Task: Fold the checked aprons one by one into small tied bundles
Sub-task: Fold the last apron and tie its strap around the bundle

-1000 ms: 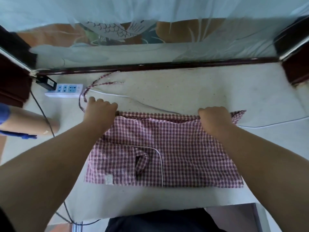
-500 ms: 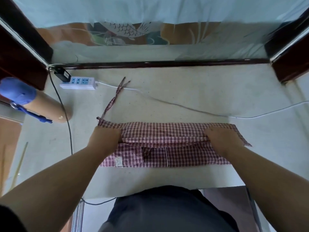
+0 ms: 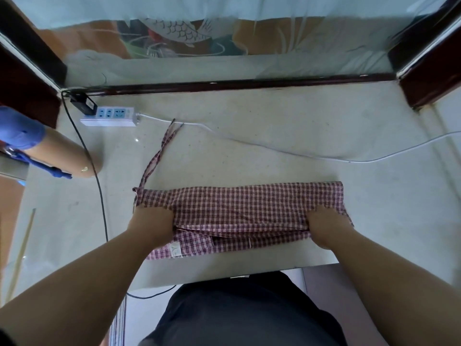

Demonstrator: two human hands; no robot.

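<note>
— Where is the apron?
— By the front edge of the table, folded into a long band (white label on its near-left part); left hand and right hand each grip one end, fingers curled into the cloth.
— Farther back?
— Its ties trail toward the power strip near the far-left corner.

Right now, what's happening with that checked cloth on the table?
A person is folding a checked apron on the table. It lies as a long strip, and the left hand and right hand each grip one end of the top layer. Its strings trail off towards the power strip, not yet tied.
</note>
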